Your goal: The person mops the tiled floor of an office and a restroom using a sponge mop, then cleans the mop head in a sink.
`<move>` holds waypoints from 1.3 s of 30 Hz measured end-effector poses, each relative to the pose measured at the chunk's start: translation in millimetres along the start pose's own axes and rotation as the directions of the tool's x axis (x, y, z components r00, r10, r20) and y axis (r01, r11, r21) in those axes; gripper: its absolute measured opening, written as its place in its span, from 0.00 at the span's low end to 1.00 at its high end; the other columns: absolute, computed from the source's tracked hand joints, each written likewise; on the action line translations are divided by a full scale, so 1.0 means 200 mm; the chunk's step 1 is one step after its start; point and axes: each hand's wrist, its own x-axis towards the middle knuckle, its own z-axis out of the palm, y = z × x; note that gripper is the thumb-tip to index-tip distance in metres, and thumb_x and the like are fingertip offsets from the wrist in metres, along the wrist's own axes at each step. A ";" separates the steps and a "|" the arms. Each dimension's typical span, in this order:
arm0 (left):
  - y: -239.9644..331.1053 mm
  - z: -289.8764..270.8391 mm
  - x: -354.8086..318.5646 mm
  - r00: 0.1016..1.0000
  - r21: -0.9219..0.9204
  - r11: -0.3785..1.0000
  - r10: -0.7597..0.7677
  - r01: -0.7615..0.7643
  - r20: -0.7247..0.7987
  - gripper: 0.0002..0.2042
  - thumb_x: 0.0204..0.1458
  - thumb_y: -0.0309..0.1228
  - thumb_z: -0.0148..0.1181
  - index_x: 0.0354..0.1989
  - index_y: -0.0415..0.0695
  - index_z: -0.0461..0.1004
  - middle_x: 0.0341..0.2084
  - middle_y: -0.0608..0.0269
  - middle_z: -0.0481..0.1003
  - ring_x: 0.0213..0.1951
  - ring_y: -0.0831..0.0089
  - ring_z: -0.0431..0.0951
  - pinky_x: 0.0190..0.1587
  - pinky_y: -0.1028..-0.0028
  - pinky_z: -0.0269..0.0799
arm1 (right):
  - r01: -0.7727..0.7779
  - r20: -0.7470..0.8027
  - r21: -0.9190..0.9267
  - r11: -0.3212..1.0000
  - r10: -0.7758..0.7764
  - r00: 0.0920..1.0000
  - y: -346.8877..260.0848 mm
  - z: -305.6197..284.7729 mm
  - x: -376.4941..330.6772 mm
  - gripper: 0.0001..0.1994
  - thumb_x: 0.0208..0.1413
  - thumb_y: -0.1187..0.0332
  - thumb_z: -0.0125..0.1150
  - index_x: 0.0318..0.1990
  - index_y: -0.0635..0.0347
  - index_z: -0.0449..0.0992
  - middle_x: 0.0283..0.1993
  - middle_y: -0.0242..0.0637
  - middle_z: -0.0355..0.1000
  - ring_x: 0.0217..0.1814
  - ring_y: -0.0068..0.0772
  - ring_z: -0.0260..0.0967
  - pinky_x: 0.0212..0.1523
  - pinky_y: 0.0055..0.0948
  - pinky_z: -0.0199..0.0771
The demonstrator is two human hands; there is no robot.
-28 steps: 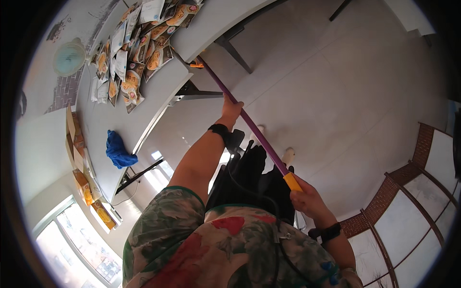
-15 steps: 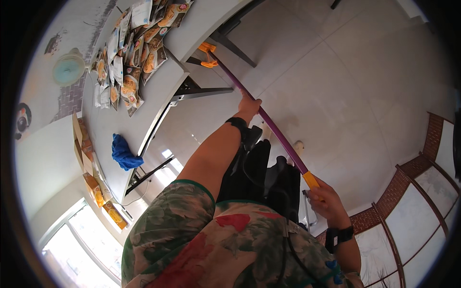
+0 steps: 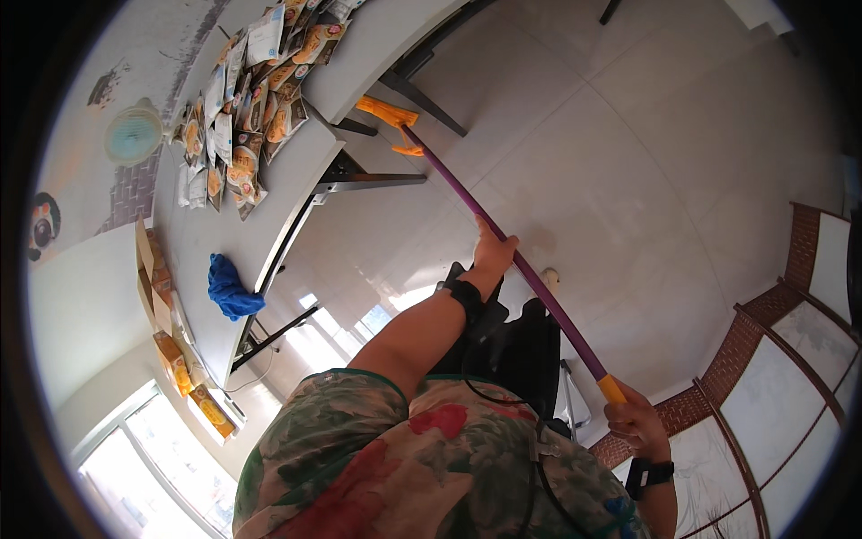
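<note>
A long mop (image 3: pixel 467 199) with a purple pole runs diagonally from beside the table down to my right side. Its orange head (image 3: pixel 390 112) rests on the floor by the table legs, partly hidden by the tabletop edge. My left hand (image 3: pixel 495 249) is wrapped around the middle of the pole. At the pole's near end, my right hand (image 3: pixel 639 419) grips the orange end piece. Each wrist carries a black strap.
On the grey table (image 3: pixel 310 166) at left lie a heap of food packets (image 3: pixel 247 108) and a blue cloth (image 3: pixel 233 286). Black table legs (image 3: pixel 422 101) stand on the tiled floor (image 3: pixel 628 180). A folding screen (image 3: pixel 750 355) stands at right; cardboard boxes (image 3: pixel 154 292) sit along the left wall.
The mop has come back toward me and to the right, showing more of its orange head. Both hands have moved right and nearer while keeping hold of the pole.
</note>
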 end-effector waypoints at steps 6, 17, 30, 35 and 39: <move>-0.11 -0.38 0.48 0.995 0.104 0.994 -0.023 0.032 -0.093 0.46 0.38 0.37 0.58 0.61 0.34 0.34 0.37 0.43 0.72 0.40 0.52 0.73 0.43 0.63 0.68 | -0.083 0.161 0.098 0.992 0.066 0.985 -0.02 0.19 0.50 0.27 0.55 0.72 0.46 0.62 0.55 0.47 0.22 0.28 0.57 0.10 0.10 0.46 0.10 0.09 0.48; -0.39 -0.55 0.93 0.989 0.076 0.997 0.031 -0.020 -0.146 0.36 0.39 0.26 0.55 0.56 0.35 0.42 0.16 0.56 0.67 0.13 0.69 0.68 0.12 0.72 0.64 | -0.139 0.163 0.161 0.977 0.112 0.980 -0.06 0.38 0.79 0.25 0.55 0.72 0.45 0.61 0.52 0.50 0.22 0.27 0.58 0.10 0.09 0.45 0.10 0.08 0.46; -0.17 -0.21 0.33 0.991 0.138 0.988 -0.084 0.069 0.108 0.48 0.42 0.35 0.54 0.59 0.35 0.20 0.20 0.53 0.70 0.17 0.65 0.71 0.20 0.71 0.70 | -0.044 0.008 0.216 0.975 0.043 0.999 0.08 0.22 0.28 0.20 0.55 0.70 0.47 0.55 0.59 0.54 0.21 0.30 0.59 0.09 0.11 0.46 0.09 0.08 0.48; -0.14 -0.02 -0.01 0.972 -0.053 0.998 -0.018 0.032 0.234 0.49 0.44 0.33 0.55 0.58 0.39 0.15 0.26 0.50 0.70 0.20 0.66 0.72 0.19 0.70 0.71 | -0.008 -0.033 0.253 0.967 0.017 0.999 0.22 0.11 -0.05 0.20 0.54 0.70 0.48 0.54 0.60 0.54 0.20 0.30 0.58 0.09 0.10 0.47 0.08 0.08 0.47; -0.08 0.05 -0.27 0.934 -0.098 0.984 -0.110 0.152 0.341 0.49 0.44 0.31 0.56 0.58 0.40 0.15 0.24 0.52 0.69 0.20 0.68 0.71 0.20 0.73 0.71 | 0.012 -0.059 0.199 0.980 -0.001 0.998 0.32 0.05 -0.24 0.25 0.52 0.72 0.51 0.58 0.60 0.52 0.19 0.29 0.57 0.09 0.11 0.47 0.09 0.09 0.48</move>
